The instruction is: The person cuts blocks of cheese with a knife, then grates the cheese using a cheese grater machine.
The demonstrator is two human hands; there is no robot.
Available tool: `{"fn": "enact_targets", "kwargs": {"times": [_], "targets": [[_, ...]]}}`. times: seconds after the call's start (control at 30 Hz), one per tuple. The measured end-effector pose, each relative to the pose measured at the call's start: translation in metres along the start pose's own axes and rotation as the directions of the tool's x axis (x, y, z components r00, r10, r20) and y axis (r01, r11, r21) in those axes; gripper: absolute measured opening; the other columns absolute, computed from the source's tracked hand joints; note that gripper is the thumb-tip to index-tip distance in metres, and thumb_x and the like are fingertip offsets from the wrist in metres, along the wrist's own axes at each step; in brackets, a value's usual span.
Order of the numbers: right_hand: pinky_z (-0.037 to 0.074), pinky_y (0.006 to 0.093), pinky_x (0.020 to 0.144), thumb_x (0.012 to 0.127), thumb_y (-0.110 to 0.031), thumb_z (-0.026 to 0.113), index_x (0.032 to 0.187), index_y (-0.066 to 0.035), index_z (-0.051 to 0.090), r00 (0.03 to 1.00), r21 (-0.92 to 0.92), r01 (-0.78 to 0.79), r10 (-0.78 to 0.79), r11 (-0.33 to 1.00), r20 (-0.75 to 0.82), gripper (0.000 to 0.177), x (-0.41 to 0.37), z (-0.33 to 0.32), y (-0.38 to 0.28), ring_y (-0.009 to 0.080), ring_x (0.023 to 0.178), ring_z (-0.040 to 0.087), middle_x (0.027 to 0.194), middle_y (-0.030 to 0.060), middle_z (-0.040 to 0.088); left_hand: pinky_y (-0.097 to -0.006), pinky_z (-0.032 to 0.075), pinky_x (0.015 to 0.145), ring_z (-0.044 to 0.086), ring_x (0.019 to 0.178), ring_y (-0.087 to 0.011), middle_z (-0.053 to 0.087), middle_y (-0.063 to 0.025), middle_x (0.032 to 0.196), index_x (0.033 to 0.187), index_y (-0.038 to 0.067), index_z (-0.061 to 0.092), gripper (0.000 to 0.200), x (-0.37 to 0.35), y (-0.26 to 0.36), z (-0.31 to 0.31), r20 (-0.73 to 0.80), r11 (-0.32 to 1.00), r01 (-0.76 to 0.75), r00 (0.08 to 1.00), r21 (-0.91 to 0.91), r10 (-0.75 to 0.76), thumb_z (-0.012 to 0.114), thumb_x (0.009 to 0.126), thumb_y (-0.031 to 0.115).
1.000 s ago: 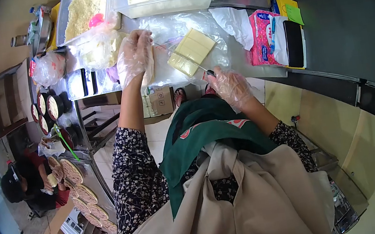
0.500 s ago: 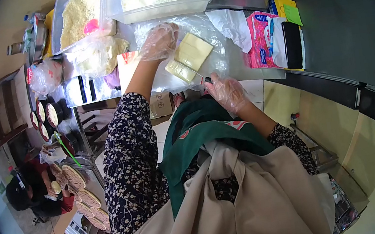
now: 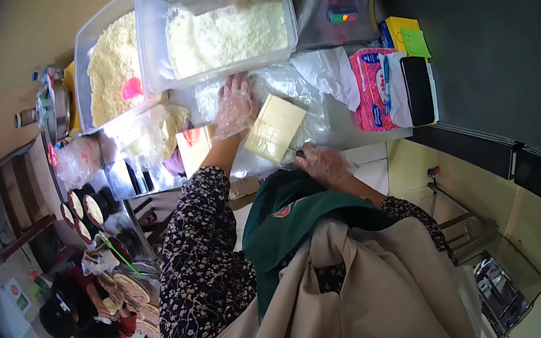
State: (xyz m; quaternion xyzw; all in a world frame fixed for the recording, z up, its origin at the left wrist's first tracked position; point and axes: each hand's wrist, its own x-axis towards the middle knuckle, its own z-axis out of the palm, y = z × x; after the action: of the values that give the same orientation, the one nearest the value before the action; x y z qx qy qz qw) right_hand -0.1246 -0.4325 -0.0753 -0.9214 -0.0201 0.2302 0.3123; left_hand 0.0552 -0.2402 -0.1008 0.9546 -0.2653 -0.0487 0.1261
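Note:
A pale yellow block (image 3: 276,126) with cut lines across its top lies on clear plastic sheeting (image 3: 313,104) on the metal table. My left hand (image 3: 238,104), in a clear plastic glove, rests on the sheeting just left of the block, fingers apart and pointing away from me. My right hand (image 3: 325,163), gloved too, is closed round the dark handle of a knife (image 3: 299,154) at the block's near right corner. Most of the blade is hidden. A white and red carton (image 3: 194,149) stands left of the block.
Two tubs of crumbly (image 3: 113,73) and grated (image 3: 228,36) pale food stand behind. A metal machine (image 3: 335,14) is back right, beside a pink tissue pack (image 3: 370,92) and phone (image 3: 419,89). Round tins (image 3: 93,209) stand left; a co-worker (image 3: 69,308) is lower left.
The view has tilted, so the table appears lower. The near piece, apart from the block before, now sits against it. My left hand's fingers have spread and point away; the knife is near the corner.

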Motion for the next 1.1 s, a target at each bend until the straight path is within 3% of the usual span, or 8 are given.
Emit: {"fn": "enact_targets", "kwargs": {"times": [0.4, 0.5, 0.57, 0.6, 0.67, 0.8, 1.07, 1.1], "targets": [[0.050, 0.0501, 0.068, 0.094, -0.041, 0.050, 0.097, -0.004, 0.055, 0.997, -0.102, -0.073, 0.073, 0.992, -0.005, 0.037, 0.000, 0.009, -0.003, 0.0386, 0.078, 0.065, 0.078, 0.0209, 0.066, -0.0473, 0.025, 0.111, 0.033, 0.134, -0.0331, 0.041, -0.0135, 0.142, 0.134, 0.011, 0.047, 0.048, -0.002, 0.003, 0.003, -0.064, 0.999, 0.023, 0.998, -0.029, -0.025, 0.054, 0.088, 0.023], [0.050, 0.0481, 0.074, 0.092, -0.042, 0.051, 0.095, -0.004, 0.058, 0.998, -0.167, -0.056, 0.051, 0.984, -0.032, 0.039, -0.004, 0.004, -0.007, 0.0381, 0.080, 0.065, 0.082, 0.0202, 0.067, -0.0494, 0.026, 0.110, 0.033, 0.134, -0.0339, 0.041, -0.0149, 0.141, 0.133, 0.009, 0.047, 0.047, -0.004, 0.001, -0.009, 0.042, 0.987, 0.058, 0.998, -0.150, -0.052, 0.054, 0.089, 0.023], [0.050, 0.0484, 0.073, 0.092, -0.042, 0.051, 0.095, -0.004, 0.058, 0.998, -0.168, -0.053, 0.046, 0.984, -0.045, 0.039, -0.006, -0.001, -0.012, 0.0383, 0.080, 0.065, 0.082, 0.0206, 0.067, -0.0523, 0.024, 0.111, 0.030, 0.137, -0.0365, 0.038, -0.0167, 0.144, 0.136, 0.008, 0.044, 0.048, -0.006, 0.010, -0.042, 0.152, 0.835, 0.190, 0.980, -0.517, -0.128, 0.051, 0.091, 0.025], [0.050, 0.0487, 0.073, 0.093, -0.042, 0.051, 0.095, -0.004, 0.058, 0.997, -0.162, -0.055, 0.046, 0.985, -0.054, 0.039, -0.008, -0.002, -0.014, 0.0384, 0.079, 0.065, 0.082, 0.0211, 0.066, -0.0523, 0.024, 0.111, 0.030, 0.137, -0.0365, 0.038, -0.0167, 0.144, 0.136, 0.008, 0.044, 0.048, -0.014, 0.021, -0.055, 0.148, 0.833, 0.194, 0.980, -0.518, -0.136, 0.051, 0.091, 0.025], [0.050, 0.0487, 0.073, 0.093, -0.041, 0.050, 0.096, -0.004, 0.058, 0.998, -0.160, -0.032, 0.024, 0.987, -0.053, 0.039, -0.009, -0.002, -0.014, 0.0391, 0.079, 0.064, 0.083, 0.0216, 0.066, -0.0558, 0.019, 0.113, 0.021, 0.141, -0.0385, 0.030, -0.0182, 0.149, 0.143, 0.009, 0.036, 0.055, -0.038, 0.050, -0.071, 0.047, 0.971, -0.135, 0.988, -0.196, 0.147, 0.048, 0.094, 0.031], [0.050, 0.0497, 0.072, 0.095, -0.041, 0.047, 0.097, -0.003, 0.057, 0.998, -0.160, -0.062, 0.061, 0.985, -0.008, 0.039, -0.016, -0.020, -0.033, 0.0413, 0.080, 0.064, 0.082, 0.0226, 0.065, -0.0582, 0.012, 0.114, 0.011, 0.144, -0.0397, 0.019, -0.0181, 0.155, 0.149, 0.011, 0.025, 0.063, -0.064, 0.063, -0.047, 0.086, 0.992, -0.113, 0.989, -0.061, 0.118, 0.045, 0.096, 0.038], [0.047, 0.0520, 0.073, 0.098, -0.041, 0.044, 0.110, -0.001, 0.056, 0.998, -0.169, -0.046, 0.037, 0.985, -0.057, 0.043, -0.029, -0.054, -0.056, 0.0467, 0.085, 0.060, 0.089, 0.0280, 0.063, -0.0593, 0.009, 0.114, 0.006, 0.144, -0.0428, 0.010, -0.0164, 0.157, 0.151, 0.013, 0.021, 0.081, -0.081, 0.056, -0.045, -0.238, 0.996, -0.065, 0.970, -0.062, 0.048, 0.054, 0.087, 0.051], [0.046, 0.0520, 0.075, 0.098, -0.042, 0.044, 0.109, -0.001, 0.056, 0.992, -0.148, -0.037, 0.019, 0.988, -0.124, 0.044, -0.032, -0.055, -0.049, 0.0464, 0.087, 0.060, 0.092, 0.0281, 0.063, -0.0586, 0.011, 0.114, 0.007, 0.144, -0.0432, 0.012, -0.0162, 0.157, 0.151, 0.013, 0.022, 0.085, -0.085, 0.054, -0.058, -0.257, 0.978, -0.177, 0.956, -0.111, 0.144, 0.058, 0.084, 0.051]]}}
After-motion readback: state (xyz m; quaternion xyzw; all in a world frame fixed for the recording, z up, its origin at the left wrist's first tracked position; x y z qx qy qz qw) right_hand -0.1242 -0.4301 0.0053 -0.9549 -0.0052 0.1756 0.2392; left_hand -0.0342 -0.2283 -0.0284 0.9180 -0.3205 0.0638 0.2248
